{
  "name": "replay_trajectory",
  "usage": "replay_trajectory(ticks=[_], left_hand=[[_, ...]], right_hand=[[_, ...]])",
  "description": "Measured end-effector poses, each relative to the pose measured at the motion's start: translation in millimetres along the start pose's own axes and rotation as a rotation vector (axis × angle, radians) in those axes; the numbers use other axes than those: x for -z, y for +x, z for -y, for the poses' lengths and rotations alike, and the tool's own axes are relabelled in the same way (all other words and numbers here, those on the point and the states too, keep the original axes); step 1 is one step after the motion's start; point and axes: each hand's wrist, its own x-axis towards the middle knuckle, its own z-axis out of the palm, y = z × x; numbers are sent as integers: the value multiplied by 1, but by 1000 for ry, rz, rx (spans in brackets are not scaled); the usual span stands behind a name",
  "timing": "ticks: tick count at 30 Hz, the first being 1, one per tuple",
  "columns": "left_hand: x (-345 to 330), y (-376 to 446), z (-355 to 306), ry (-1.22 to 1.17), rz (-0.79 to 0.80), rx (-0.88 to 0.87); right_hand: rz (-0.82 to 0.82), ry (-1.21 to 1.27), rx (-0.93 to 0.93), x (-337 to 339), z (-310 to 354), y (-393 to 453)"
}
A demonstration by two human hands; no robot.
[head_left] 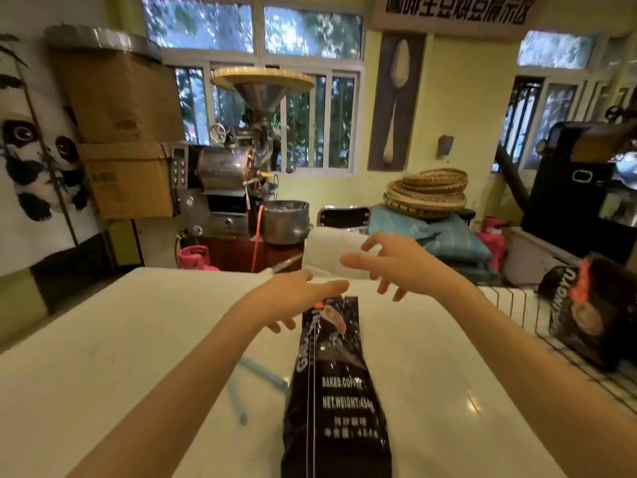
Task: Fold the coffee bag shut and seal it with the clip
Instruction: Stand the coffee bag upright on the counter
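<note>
A black coffee bag (336, 381) with white lettering lies lengthwise on the white table (138, 339), its top end pointing away from me. My left hand (293, 294) hovers open just left of the bag's top edge, fingers spread, holding nothing. Beyond and right of the bag's top, my right hand (393, 263) floats open in the air, fingers apart. A light blue clip (255, 384), spread open in a V, rests on the table left of the bag, partly behind my left forearm.
A second black coffee bag (586, 312) lies on a wire rack at the right edge. Beyond the table stand a metal coffee roaster (227, 174), a steel pot (284, 220), stacked woven trays (427, 191), blue fabric and cardboard boxes (117, 132).
</note>
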Motion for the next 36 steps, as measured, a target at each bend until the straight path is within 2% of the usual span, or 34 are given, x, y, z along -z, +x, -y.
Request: replay_trajectory(ticks=[4,7,10,13,18,21,24,29,36], left_hand=[[-11,-9,14,-85,159,90],[-24,-13,25,-113,209,147],[-38,-5,38,-126,222,207],[-48,-2,44,-127,168,206],[-54,2,47,-132,155,199],[-58,2,46,-185,201,136],[-60,3,48,-229,179,60],[-57,2,48,-264,41,-30],[-43,-5,43,-271,-218,-228]], right_hand=[[108,-7,-122,-25,-18,-2],[201,48,-236,-43,-35,-3],[303,106,-344,-55,-45,-2],[410,123,-428,-64,-50,-4],[472,120,-473,-80,-56,-7],[460,143,-477,-88,-59,-8],[439,159,-467,-91,-60,-9],[350,191,-397,-85,-55,-12],[43,271,-198,-65,-34,-19]])
